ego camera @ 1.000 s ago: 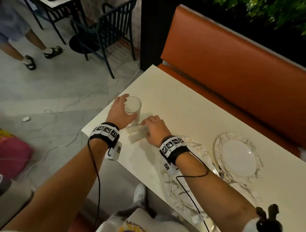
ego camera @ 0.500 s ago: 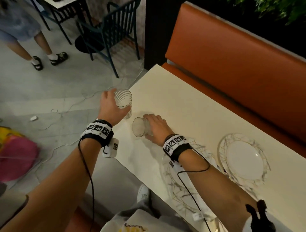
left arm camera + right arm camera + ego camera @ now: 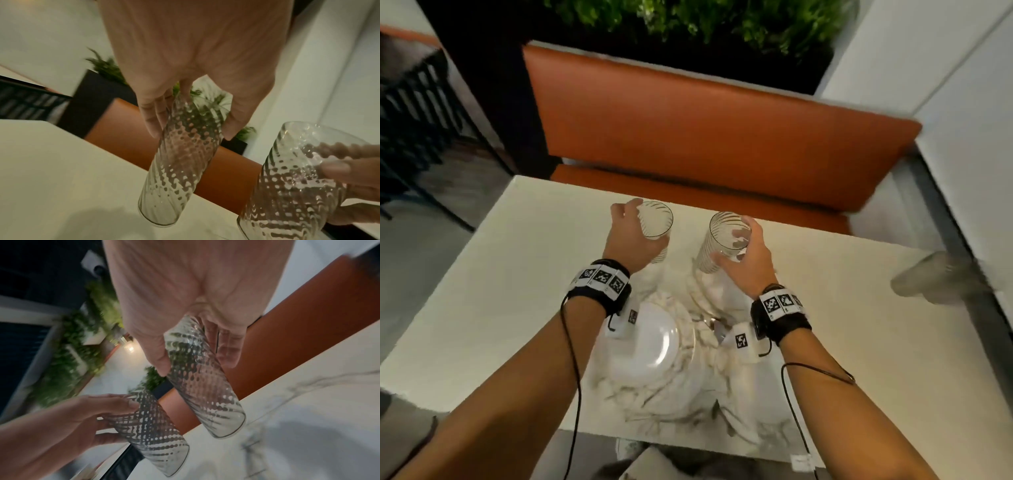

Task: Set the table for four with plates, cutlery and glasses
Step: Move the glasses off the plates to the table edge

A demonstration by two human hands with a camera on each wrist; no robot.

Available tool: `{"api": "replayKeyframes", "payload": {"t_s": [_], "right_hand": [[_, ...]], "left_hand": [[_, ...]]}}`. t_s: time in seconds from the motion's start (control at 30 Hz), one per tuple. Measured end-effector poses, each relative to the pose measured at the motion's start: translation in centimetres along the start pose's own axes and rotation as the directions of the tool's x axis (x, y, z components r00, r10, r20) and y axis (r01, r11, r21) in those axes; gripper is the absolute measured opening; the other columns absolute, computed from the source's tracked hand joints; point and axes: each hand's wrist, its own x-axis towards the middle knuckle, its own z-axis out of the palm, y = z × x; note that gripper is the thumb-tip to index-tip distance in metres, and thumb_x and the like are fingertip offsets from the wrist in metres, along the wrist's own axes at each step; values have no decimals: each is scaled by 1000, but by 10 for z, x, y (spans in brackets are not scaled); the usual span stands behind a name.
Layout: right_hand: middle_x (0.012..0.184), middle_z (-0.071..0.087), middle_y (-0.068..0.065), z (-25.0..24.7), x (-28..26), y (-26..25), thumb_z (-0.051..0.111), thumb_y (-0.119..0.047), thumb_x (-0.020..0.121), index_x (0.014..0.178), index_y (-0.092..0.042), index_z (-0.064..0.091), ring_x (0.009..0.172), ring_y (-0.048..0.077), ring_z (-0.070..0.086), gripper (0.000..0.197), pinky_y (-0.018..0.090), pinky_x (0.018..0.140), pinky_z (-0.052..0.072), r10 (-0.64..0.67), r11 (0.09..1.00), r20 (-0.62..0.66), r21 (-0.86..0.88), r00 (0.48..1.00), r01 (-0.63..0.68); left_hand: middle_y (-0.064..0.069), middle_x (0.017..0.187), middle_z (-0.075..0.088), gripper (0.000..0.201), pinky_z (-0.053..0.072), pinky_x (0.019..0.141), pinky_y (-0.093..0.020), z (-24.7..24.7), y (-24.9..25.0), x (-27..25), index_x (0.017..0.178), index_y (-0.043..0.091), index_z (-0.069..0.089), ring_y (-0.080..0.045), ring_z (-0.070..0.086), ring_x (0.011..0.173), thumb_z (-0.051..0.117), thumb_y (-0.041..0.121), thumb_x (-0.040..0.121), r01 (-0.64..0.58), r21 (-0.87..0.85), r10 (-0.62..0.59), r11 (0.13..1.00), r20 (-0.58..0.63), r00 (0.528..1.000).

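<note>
Both glasses lifted from table's left end, carried over plates (image 3: 650, 346). Left hand (image 3: 631, 240) grips left glass (image 3: 655, 226); right hand (image 3: 748, 263) grips right glass (image 3: 717, 243). Placing step; next, set down upright at bench-side settings

Your two hands, the left hand (image 3: 631, 236) and the right hand (image 3: 748, 262), each hold a ribbed glass above the counter (image 3: 493, 291), the left glass (image 3: 657, 228) near the right glass (image 3: 717, 241) with a gap between. Below your wrists the plates (image 3: 650, 346) crowd the near middle. Bare counter lies open left and right. The orange bench back (image 3: 705, 130) walls off the far edge.
</note>
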Motion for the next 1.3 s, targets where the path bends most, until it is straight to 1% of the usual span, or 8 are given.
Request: {"api": "replayKeyframes", "payload": {"t_s": [0.13, 0.23, 0.4, 0.53, 0.63, 0.83, 1.0, 1.3], "right_hand": [[137, 56, 5, -107, -20, 68, 88, -28, 74, 148, -22, 31, 116, 24, 59, 93, 37, 95, 53, 113, 994, -190, 29, 975, -110], [139, 53, 8, -181, -39, 120, 88, -24, 74, 148, -19, 32, 118, 24, 58, 93, 29, 94, 47, 197, 980, -294, 42, 935, -193], [144, 48, 12, -287, -74, 209, 87, -23, 72, 149, -14, 32, 127, 27, 53, 95, 42, 106, 49, 288, 950, -420, 15, 861, -311], [144, 44, 13, -347, -99, 269, 87, -17, 71, 149, -10, 32, 127, 28, 52, 96, 42, 106, 48, 359, 912, -461, -13, 812, -410], [142, 46, 13, -373, -111, 305, 86, -18, 71, 150, -11, 32, 125, 28, 53, 96, 41, 106, 47, 406, 884, -459, -25, 791, -468], [138, 54, 8, -413, -104, 338, 85, -16, 74, 148, -12, 31, 121, 25, 57, 91, 28, 98, 44, 487, 856, -483, 102, 727, -506], [133, 59, 7, -433, -84, 349, 88, -20, 69, 142, -15, 37, 116, 29, 61, 89, 38, 101, 51, 504, 841, -528, 118, 684, -528], [129, 62, 6, -443, -72, 366, 91, -20, 65, 142, -21, 35, 114, 26, 64, 95, 42, 100, 54, 516, 843, -512, 163, 687, -513]], "left_hand": [[-13, 141, 37, 91, 49, 108, -44, 102, 95, -10, 148, 10, 40, -31, 56, 119, 90, 33, 75, -104, -23, 106, 994, 157, 982], [-10, 139, 37, 94, 50, 107, -45, 182, 158, -30, 147, 11, 40, -28, 57, 117, 91, 40, 73, -130, -62, 142, 990, 257, 956], [-9, 141, 35, 98, 49, 108, -47, 307, 244, -74, 148, 12, 38, -29, 56, 120, 92, 41, 71, -152, -65, 166, 986, 402, 901], [-11, 145, 33, 105, 48, 110, -46, 379, 286, -106, 152, 9, 33, -31, 54, 126, 92, 40, 71, -170, -57, 177, 984, 473, 863], [-11, 145, 34, 104, 48, 109, -44, 415, 307, -123, 152, 6, 34, -31, 54, 125, 92, 38, 72, -195, -25, 181, 980, 500, 847], [-13, 145, 37, 104, 49, 106, -46, 466, 337, -137, 151, 4, 35, -32, 55, 124, 93, 35, 71, -229, -4, 196, 973, 533, 823], [-12, 144, 41, 99, 48, 106, -43, 497, 351, -141, 148, 3, 37, -30, 54, 125, 93, 33, 71, -222, -26, 201, 975, 536, 820], [-14, 147, 42, 101, 42, 110, -36, 526, 365, -137, 150, 5, 35, -28, 49, 133, 93, 31, 72, -190, -52, 190, 980, 507, 841]]}}
